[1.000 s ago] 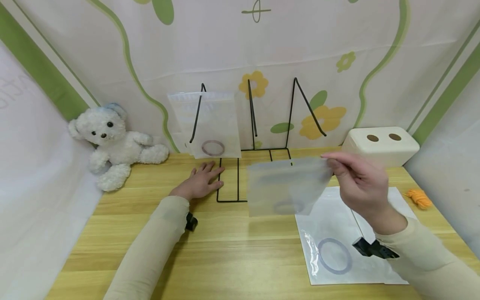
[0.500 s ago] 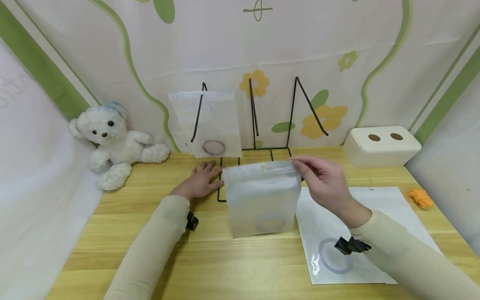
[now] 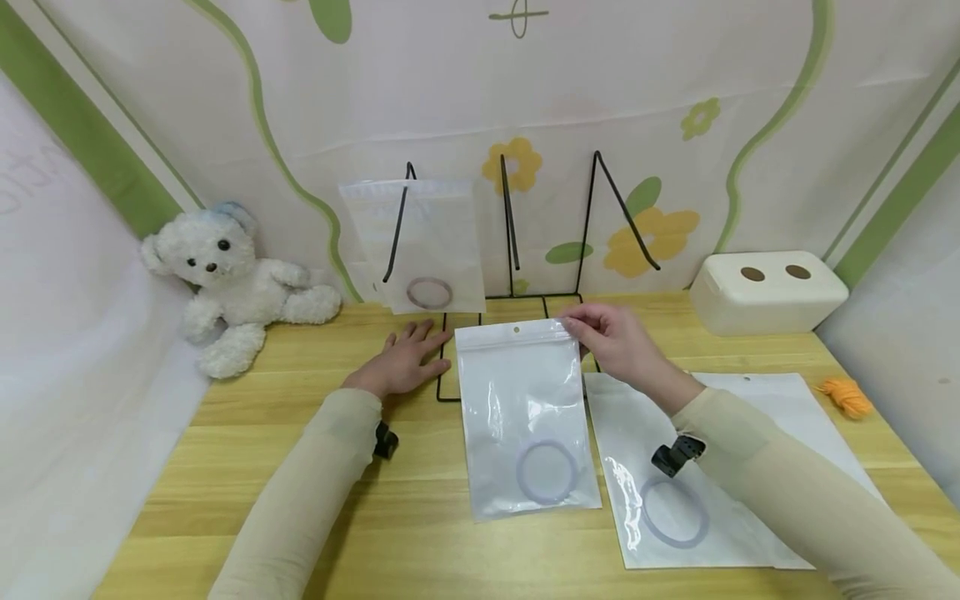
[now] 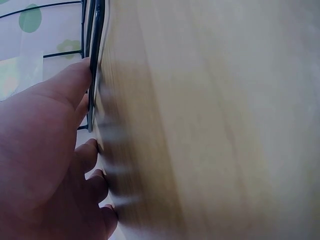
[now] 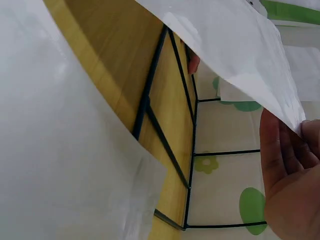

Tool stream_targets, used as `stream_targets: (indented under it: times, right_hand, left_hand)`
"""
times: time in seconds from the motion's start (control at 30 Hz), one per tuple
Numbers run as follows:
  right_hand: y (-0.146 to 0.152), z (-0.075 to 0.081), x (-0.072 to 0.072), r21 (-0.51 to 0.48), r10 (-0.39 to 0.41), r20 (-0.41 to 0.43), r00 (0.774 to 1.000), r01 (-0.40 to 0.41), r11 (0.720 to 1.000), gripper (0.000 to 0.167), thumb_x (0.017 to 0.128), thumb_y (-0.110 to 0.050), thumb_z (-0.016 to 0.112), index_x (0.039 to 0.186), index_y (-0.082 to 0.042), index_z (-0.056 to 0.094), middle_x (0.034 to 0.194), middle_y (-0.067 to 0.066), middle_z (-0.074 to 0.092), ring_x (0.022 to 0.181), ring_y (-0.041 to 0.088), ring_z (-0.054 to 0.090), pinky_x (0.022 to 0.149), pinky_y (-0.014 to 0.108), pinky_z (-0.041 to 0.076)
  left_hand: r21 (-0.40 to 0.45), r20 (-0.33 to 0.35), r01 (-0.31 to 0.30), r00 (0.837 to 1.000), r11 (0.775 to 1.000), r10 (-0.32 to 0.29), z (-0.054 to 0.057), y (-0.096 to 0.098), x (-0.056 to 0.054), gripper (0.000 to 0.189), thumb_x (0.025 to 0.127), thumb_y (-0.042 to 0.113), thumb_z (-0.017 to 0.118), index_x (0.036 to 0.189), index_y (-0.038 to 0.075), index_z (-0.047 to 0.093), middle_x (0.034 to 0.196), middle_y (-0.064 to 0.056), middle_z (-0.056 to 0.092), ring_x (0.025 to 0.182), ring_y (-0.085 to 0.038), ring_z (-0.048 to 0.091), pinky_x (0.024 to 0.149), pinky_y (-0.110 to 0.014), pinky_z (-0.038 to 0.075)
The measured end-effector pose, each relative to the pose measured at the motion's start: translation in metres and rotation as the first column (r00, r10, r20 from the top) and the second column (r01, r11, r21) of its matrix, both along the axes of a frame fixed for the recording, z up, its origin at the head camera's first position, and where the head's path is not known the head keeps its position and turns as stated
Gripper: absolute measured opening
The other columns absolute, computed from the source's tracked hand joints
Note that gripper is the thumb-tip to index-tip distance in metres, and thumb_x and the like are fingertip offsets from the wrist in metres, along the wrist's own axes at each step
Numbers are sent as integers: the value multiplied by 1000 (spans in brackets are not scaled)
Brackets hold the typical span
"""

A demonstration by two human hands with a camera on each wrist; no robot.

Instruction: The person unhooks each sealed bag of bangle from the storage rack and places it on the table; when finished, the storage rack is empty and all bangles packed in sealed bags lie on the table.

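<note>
My right hand (image 3: 611,340) pinches the top right corner of a white zip bag (image 3: 517,408) with a pale lilac ring (image 3: 547,472) inside. The bag hangs before the base of a black wire rack (image 3: 532,297), its small top hole showing. In the right wrist view the thumb and fingers (image 5: 272,155) hold the bag's edge. My left hand (image 3: 397,360) rests flat on the table with fingers spread, touching the left side of the rack's base. On the rack's left hook (image 3: 395,237) hang bags (image 3: 438,242), the front one with a pinkish ring (image 3: 430,292).
More white bags (image 3: 772,417) lie at the right, one with a lilac ring (image 3: 674,512). A white box (image 3: 768,292) with two holes and an orange yarn bundle (image 3: 846,397) are beyond. A white teddy bear (image 3: 232,283) sits at the back left. The rack's hooks jut forward.
My right hand has moved left with the zip bag, from above the right-hand bags to in front of the rack. The bag has turned its ring side toward me. The left hand stays put.
</note>
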State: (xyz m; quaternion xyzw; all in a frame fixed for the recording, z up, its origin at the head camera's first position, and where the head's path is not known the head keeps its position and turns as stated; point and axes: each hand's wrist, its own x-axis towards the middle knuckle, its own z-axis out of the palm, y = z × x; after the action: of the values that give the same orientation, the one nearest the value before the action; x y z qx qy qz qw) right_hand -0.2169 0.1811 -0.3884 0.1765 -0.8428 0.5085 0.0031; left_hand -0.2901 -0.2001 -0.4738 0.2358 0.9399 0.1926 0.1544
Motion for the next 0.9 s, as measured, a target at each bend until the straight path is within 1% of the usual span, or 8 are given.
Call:
stream_targets:
  times: [0.1, 0.2, 0.3, 0.37, 0.47, 0.6, 0.73, 0.9]
  right_hand:
    - [1, -8, -5, 52, 37, 97, 995, -43, 998, 26, 111, -10, 61, 127, 7, 73, 100, 19, 78, 75, 15, 72, 71, 34, 64]
    - [3, -15, -10, 97, 60, 190, 980, -79, 992, 27, 112, -9, 58, 131, 6, 70, 105, 19, 78, 81, 21, 72, 76, 37, 65]
    - [5, -21, -13, 153, 55, 236, 970, -93, 984, 27, 112, -7, 58, 133, 2, 70, 113, 17, 77, 90, 22, 69, 80, 37, 64]
    - [7, -25, -15, 203, 48, 231, 972, -97, 974, 25, 111, -6, 59, 132, -1, 72, 116, 16, 77, 94, 22, 68, 82, 36, 62]
    - [9, -29, -17, 288, 45, 184, 982, -98, 953, 22, 108, -5, 63, 125, -5, 77, 115, 12, 78, 97, 21, 66, 85, 34, 58]
    - [11, -33, -20, 349, 55, 135, 989, -100, 932, 18, 106, -4, 66, 118, -6, 80, 111, 9, 79, 96, 20, 65, 86, 35, 54]
    - [13, -37, -23, 372, 58, 145, 988, -109, 922, 18, 105, -5, 67, 118, -5, 80, 111, 9, 79, 96, 20, 66, 87, 37, 55]
    - [15, -43, -24, 394, 68, 183, 981, -137, 909, 17, 105, -6, 68, 117, -7, 80, 116, 9, 80, 107, 23, 71, 95, 45, 58]
  left_hand:
    - [4, -7, 8, 1000, 1000, -8, 5, 1, 3, 72, 110, 64, 48, 172, 29, 34, 182, -18, 11, 167, -52, 4, 128, -78, 1]
    - [6, -6, 7, 1000, 1000, -7, 11, 2, 7, 72, 110, 63, 49, 171, 27, 34, 182, -19, 12, 167, -53, 4, 128, -79, 1]
    - [-4, 6, 8, 1000, 1000, -8, 20, 5, 12, 72, 111, 62, 47, 172, 26, 33, 182, -22, 10, 166, -55, 3, 128, -78, 0]
    - [-16, 12, 7, 1000, 1000, -7, 24, 7, 15, 71, 112, 58, 48, 172, 24, 32, 181, -22, 9, 166, -55, 3, 129, -78, 0]
    - [-50, 22, -2, 1000, 999, 4, 31, 11, 20, 68, 114, 51, 50, 173, 23, 31, 182, -21, 8, 167, -52, 2, 130, -75, 1]
    - [-70, 20, -7, 1000, 997, 9, 33, 12, 20, 67, 115, 49, 50, 173, 23, 30, 182, -20, 8, 167, -51, 2, 131, -74, 1]
    - [-70, 24, -10, 1000, 997, 12, 33, 12, 20, 67, 115, 49, 49, 173, 23, 29, 182, -19, 7, 168, -50, 2, 131, -74, 1]
    - [-72, 26, -11, 1000, 997, 13, 31, 12, 19, 67, 114, 50, 49, 173, 23, 29, 182, -20, 7, 168, -50, 2, 131, -74, 1]
